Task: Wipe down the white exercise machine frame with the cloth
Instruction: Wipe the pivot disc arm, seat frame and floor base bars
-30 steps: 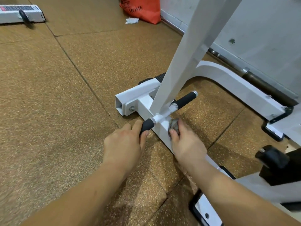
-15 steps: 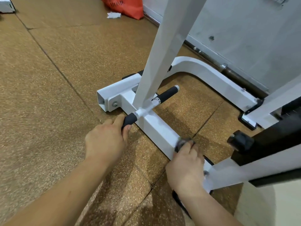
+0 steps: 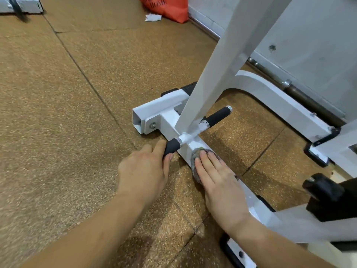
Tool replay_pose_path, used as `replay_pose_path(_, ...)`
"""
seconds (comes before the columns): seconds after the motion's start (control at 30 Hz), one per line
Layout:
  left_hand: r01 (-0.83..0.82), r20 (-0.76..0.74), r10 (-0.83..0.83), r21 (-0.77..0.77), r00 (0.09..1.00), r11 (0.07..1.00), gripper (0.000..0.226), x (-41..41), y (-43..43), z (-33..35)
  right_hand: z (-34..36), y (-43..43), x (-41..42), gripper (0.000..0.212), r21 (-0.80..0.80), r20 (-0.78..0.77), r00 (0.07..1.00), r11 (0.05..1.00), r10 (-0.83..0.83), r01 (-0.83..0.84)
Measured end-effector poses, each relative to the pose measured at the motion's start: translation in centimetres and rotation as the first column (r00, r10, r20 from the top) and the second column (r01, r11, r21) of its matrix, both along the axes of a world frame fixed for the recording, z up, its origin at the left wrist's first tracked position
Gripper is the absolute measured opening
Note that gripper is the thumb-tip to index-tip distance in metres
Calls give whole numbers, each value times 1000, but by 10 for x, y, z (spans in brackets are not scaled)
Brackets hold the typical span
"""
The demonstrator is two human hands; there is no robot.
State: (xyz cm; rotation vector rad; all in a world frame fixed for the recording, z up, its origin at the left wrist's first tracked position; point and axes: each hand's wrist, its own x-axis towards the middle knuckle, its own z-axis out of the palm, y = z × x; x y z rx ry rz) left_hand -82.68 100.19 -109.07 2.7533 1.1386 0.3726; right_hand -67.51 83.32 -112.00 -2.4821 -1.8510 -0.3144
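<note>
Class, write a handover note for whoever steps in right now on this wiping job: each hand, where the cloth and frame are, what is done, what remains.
Left hand grips the black foam handle near the floor.
Right hand, fingers flat, presses the cloth on the base bar of the white frame, just beside the handle joint.
Done: no telling which parts are already wiped.
Left: probably the upright post and curved leg; carry on along the bar.

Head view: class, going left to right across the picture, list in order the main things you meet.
White box → left hand, gripping the black foam grip → right hand, pressing the cloth → black knob.
</note>
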Motion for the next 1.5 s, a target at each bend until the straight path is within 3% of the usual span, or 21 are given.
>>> replay_pose_path(0.07, 16, -9, -15, 25, 1000, 1000, 44, -1, 2, -1, 3, 28, 11, 57, 70, -65, 996, 996, 62, -57)
replay_pose_path(0.27, 43, 1, -43, 29, 999, 999, 47, -5, 6, 1, 4, 32, 11, 46, 263, -255, 962, 964, 97, -27)
replay_pose_path(0.37, 104, 36, -105, 47, 994, 994, 48, -7, 6, 0, 12, 29, 12, 46, 247, -355, 931, 969, 89, 1)
replay_pose_path(0.43, 165, 197, -158, -20, 968, 986, 49, -16, -4, 1, 21, 27, 4, 48, 229, -507, 861, 969, 37, 93)
replay_pose_path(0.53, 246, 526, -112, -192, 843, 950, 50, -23, -45, -7, 34, 22, -9, 52, 131, -664, 744, 967, -78, 218)
replay_pose_path(0.63, 357, 509, -133, -374, 851, 856, 66, -4, -79, -19, 52, 11, -17, 47, -21, -842, 501, 942, -197, 335)
replay_pose_path(0.73, 357, 466, -66, -571, 882, 739, 79, 26, -94, -36, 67, 5, -21, 37, -128, -980, 75, 868, -186, 480)
replay_pose_path(0.77, 333, 467, -10, -614, 884, 715, 76, 34, -93, -42, 72, 3, -22, 34, -137, -987, -6, 834, -158, 535)
replay_pose_path(0.8, 309, 464, 26, -630, 886, 713, 70, 41, -90, -45, 76, 0, -20, 29, -97, -988, 42, 804, -151, 586)
replay_pose_path(0.87, 249, 455, 84, -623, 886, 742, 51, 47, -81, -49, 77, -8, -13, 23, 49, -892, 386, 799, -234, 599)
replay_pose_path(0.9, 207, 445, 115, -610, 888, 765, 42, 48, -75, -49, 77, -10, -9, 22, 80, -832, 487, 811, -265, 579)
replay_pose_path(0.97, 88, 397, 175, -563, 901, 822, 34, 48, -65, -51, 72, -17, 3, 24, 57, -806, 513, 823, -296, 565)
replay_pose_path(1.03, 14, 355, 252, -602, 900, 798, 39, 45, -63, -53, 59, -23, 9, 28, -3, -812, 479, 823, -333, 567)
replay_pose_path(1.07, 22, 366, 277, -637, 889, 771, 42, 45, -63, -52, 53, -26, 8, 28, 14, -790, 513, 827, -335, 562)
replay_pose_path(1.17, 94, 442, 371, -736, 817, 670, 45, 61, -67, -48, 35, -29, 9, 26, 99, -528, 785, 894, -325, 437)
replay_pose_path(1.23, 90, 452, 472, -787, 757, 611, 45, 69, -79, -43, 31, -28, 12, 26, 86, -475, 810, 898, -344, 432)
replay_pose_path(1.3, 151, 507, 467, -777, 724, 611, 52, 68, -103, -41, 31, -27, 13, 25, 114, -506, 791, 883, -343, 456)
replay_pose_path(1.4, 322, 574, 300, -737, 762, 594, 71, 55, -138, -44, 32, -25, 10, 23, 146, -519, 793, 881, -318, 449)
replay_pose_path(1.5, 370, 588, 161, -674, 793, 640, 77, 52, -121, -55, 27, -25, 12, 22, 130, -593, 740, 870, -316, 476)
